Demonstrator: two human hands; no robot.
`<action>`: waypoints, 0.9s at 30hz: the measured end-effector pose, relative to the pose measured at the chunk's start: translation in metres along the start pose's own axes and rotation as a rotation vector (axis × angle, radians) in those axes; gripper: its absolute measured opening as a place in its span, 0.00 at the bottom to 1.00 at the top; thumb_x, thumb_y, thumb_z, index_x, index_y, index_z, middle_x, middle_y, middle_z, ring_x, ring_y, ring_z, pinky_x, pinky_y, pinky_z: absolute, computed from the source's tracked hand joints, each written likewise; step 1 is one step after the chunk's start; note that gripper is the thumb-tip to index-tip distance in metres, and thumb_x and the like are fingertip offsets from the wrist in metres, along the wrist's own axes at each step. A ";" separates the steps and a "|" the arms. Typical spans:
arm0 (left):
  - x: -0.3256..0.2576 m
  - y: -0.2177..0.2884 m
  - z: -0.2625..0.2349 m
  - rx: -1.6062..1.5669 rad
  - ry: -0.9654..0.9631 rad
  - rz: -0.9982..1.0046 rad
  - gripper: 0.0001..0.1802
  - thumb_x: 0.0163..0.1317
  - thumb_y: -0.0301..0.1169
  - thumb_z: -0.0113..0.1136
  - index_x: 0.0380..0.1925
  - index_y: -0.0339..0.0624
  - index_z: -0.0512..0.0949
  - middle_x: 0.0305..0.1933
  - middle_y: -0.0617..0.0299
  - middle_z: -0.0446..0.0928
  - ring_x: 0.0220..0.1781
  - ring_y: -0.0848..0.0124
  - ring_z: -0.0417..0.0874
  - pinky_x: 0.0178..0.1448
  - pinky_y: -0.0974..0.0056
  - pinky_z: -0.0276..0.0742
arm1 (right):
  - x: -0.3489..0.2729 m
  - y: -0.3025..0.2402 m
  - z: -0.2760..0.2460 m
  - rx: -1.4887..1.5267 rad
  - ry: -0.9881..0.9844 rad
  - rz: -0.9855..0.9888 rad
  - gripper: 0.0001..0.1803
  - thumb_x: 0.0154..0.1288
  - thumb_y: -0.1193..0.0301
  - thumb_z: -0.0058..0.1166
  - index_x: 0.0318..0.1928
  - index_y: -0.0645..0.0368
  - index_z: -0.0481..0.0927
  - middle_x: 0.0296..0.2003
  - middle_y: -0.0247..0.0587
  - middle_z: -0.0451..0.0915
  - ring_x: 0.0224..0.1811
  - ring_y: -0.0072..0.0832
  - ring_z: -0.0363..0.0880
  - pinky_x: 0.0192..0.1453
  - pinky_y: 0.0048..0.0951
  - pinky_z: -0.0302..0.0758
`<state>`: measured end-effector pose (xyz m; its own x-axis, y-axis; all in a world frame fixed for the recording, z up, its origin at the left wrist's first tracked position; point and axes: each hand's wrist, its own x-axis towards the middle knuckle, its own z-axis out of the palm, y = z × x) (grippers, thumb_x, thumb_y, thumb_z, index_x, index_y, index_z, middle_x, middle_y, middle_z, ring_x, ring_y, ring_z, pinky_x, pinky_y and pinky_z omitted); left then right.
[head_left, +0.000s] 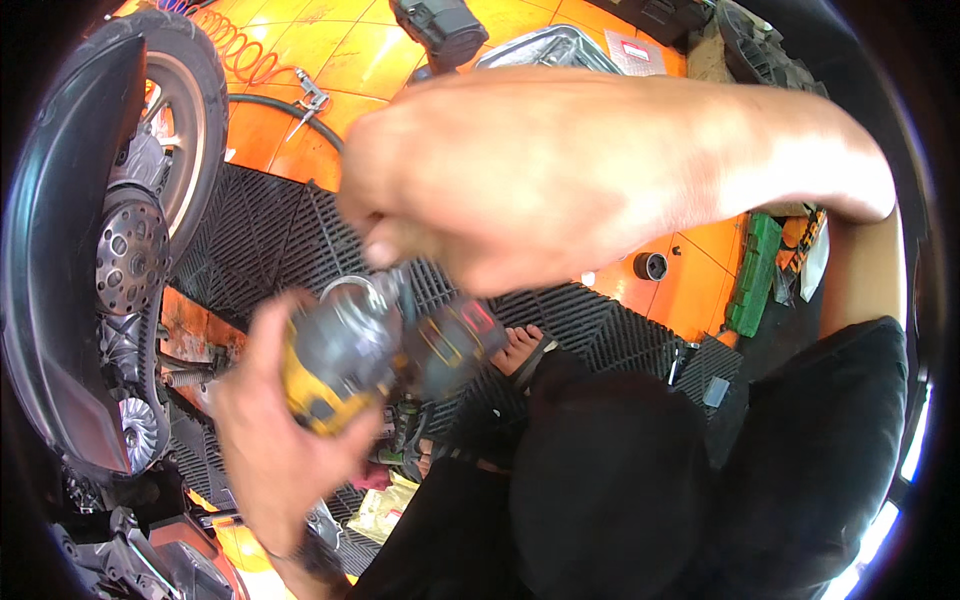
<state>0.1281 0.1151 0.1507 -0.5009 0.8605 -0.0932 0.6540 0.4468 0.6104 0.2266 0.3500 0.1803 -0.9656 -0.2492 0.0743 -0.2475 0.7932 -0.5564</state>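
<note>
Left hand (285, 440) gripping yellow-black power tool (345, 350), right hand (480, 185) curled, hold unclear, forearm (720, 145) blocking orange floor (345, 50), wheel (207, 110) at left, green case (755, 275) at right

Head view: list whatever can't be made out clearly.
In the head view:
Right hand: its own back hides most fingers, so any grip is unclear.
Power tool: blurred; the left hand partly covers it.
Wheel: partly hidden behind the black panel.
Dark object: cut off by the upper edge.

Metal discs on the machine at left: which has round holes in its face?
The perforated disc, the upper one, beside the wheel; the finned disc below has radiating fins instead.
</note>
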 end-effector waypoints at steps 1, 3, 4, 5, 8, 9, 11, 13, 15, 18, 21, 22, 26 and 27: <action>-0.012 0.001 0.013 -0.018 -0.061 0.021 0.33 0.38 0.31 0.75 0.50 0.43 0.74 0.36 0.48 0.83 0.39 0.47 0.87 0.43 0.54 0.81 | -0.027 0.015 -0.006 -0.066 0.128 -0.117 0.14 0.68 0.68 0.53 0.44 0.67 0.82 0.37 0.52 0.84 0.42 0.44 0.84 0.50 0.41 0.79; -0.050 0.007 0.031 -0.029 -0.037 -0.186 0.36 0.36 0.31 0.77 0.50 0.44 0.74 0.36 0.49 0.83 0.38 0.49 0.87 0.43 0.55 0.82 | -0.027 0.084 -0.015 -0.126 0.241 -0.129 0.12 0.73 0.69 0.49 0.49 0.62 0.81 0.37 0.47 0.84 0.42 0.38 0.84 0.49 0.37 0.79; -0.061 0.007 0.042 -0.033 -0.049 -0.225 0.36 0.36 0.31 0.78 0.50 0.44 0.74 0.37 0.49 0.83 0.38 0.50 0.87 0.44 0.55 0.82 | -0.047 0.111 -0.017 -0.192 0.253 0.152 0.12 0.75 0.67 0.48 0.49 0.61 0.81 0.36 0.45 0.84 0.41 0.34 0.84 0.49 0.33 0.79; -0.066 0.003 0.053 -0.002 -0.080 -0.216 0.36 0.35 0.31 0.78 0.50 0.44 0.74 0.37 0.49 0.83 0.38 0.51 0.87 0.44 0.55 0.82 | -0.072 0.141 -0.019 -0.271 0.266 0.447 0.13 0.76 0.66 0.47 0.50 0.59 0.81 0.35 0.44 0.84 0.40 0.31 0.84 0.48 0.30 0.78; -0.074 -0.012 0.072 0.072 -0.150 -0.224 0.37 0.35 0.29 0.79 0.49 0.43 0.73 0.37 0.49 0.83 0.38 0.51 0.86 0.44 0.55 0.81 | -0.140 0.223 0.032 -0.425 0.239 0.772 0.14 0.70 0.68 0.54 0.51 0.61 0.81 0.36 0.47 0.85 0.42 0.33 0.85 0.47 0.34 0.78; -0.073 -0.014 0.076 0.067 -0.173 -0.218 0.36 0.35 0.28 0.79 0.49 0.43 0.73 0.37 0.49 0.82 0.39 0.51 0.86 0.44 0.56 0.81 | -0.190 0.278 0.058 -0.318 0.269 0.867 0.14 0.67 0.70 0.56 0.51 0.61 0.81 0.38 0.49 0.86 0.44 0.37 0.85 0.50 0.37 0.78; -0.076 -0.021 0.082 0.054 -0.144 -0.227 0.35 0.35 0.27 0.80 0.48 0.41 0.73 0.35 0.49 0.81 0.38 0.51 0.85 0.43 0.55 0.80 | -0.227 0.318 0.106 -0.343 0.404 0.937 0.16 0.62 0.73 0.58 0.51 0.61 0.81 0.41 0.53 0.85 0.46 0.46 0.84 0.54 0.40 0.79; -0.079 -0.023 0.081 0.031 -0.106 -0.284 0.35 0.36 0.27 0.80 0.48 0.41 0.73 0.35 0.49 0.81 0.38 0.51 0.85 0.44 0.55 0.79 | -0.213 0.306 0.146 -0.450 0.577 0.870 0.16 0.60 0.73 0.58 0.47 0.67 0.81 0.44 0.65 0.81 0.49 0.54 0.81 0.56 0.49 0.76; -0.081 -0.023 0.076 0.033 -0.075 -0.345 0.35 0.37 0.27 0.79 0.48 0.40 0.72 0.35 0.49 0.81 0.39 0.51 0.85 0.45 0.56 0.79 | -0.184 0.279 0.171 -0.335 0.423 0.925 0.19 0.59 0.68 0.63 0.47 0.67 0.82 0.45 0.65 0.81 0.51 0.56 0.80 0.56 0.49 0.76; -0.074 -0.021 0.071 -0.072 -0.085 -0.403 0.33 0.40 0.29 0.78 0.49 0.41 0.72 0.41 0.48 0.81 0.45 0.48 0.84 0.48 0.52 0.79 | -0.181 0.278 0.206 -0.397 0.427 0.927 0.19 0.57 0.62 0.63 0.40 0.67 0.84 0.39 0.65 0.83 0.46 0.54 0.83 0.54 0.48 0.78; -0.078 -0.036 0.077 -0.066 -0.022 -0.358 0.35 0.41 0.31 0.78 0.50 0.42 0.69 0.42 0.47 0.80 0.44 0.46 0.83 0.47 0.51 0.79 | -0.179 0.295 0.199 -0.270 0.312 1.114 0.16 0.50 0.66 0.57 0.32 0.68 0.83 0.35 0.66 0.82 0.42 0.55 0.84 0.50 0.50 0.79; -0.080 -0.041 0.080 -0.046 0.000 -0.361 0.35 0.42 0.32 0.77 0.50 0.43 0.68 0.41 0.46 0.80 0.44 0.46 0.83 0.47 0.50 0.78 | -0.176 0.291 0.195 -0.298 0.265 1.133 0.17 0.50 0.65 0.57 0.33 0.69 0.83 0.35 0.66 0.82 0.42 0.55 0.84 0.49 0.49 0.78; -0.093 -0.058 0.084 -0.159 0.115 -0.453 0.37 0.41 0.33 0.79 0.51 0.43 0.68 0.39 0.48 0.80 0.42 0.47 0.83 0.46 0.53 0.77 | -0.148 0.238 0.188 0.136 0.796 0.831 0.17 0.66 0.74 0.52 0.54 0.68 0.73 0.35 0.50 0.86 0.38 0.28 0.86 0.47 0.32 0.80; -0.096 -0.062 0.085 -0.189 0.114 -0.458 0.38 0.41 0.33 0.79 0.51 0.43 0.68 0.39 0.48 0.79 0.42 0.48 0.83 0.46 0.53 0.77 | -0.131 0.210 0.186 0.289 0.857 0.743 0.16 0.68 0.75 0.51 0.54 0.69 0.73 0.34 0.47 0.85 0.37 0.28 0.85 0.47 0.31 0.80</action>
<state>0.1835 0.0259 0.0543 -0.7781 0.5493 -0.3046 0.2435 0.7108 0.6598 0.3164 0.4461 -0.0999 -0.6305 0.7662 0.1240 0.3212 0.4030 -0.8570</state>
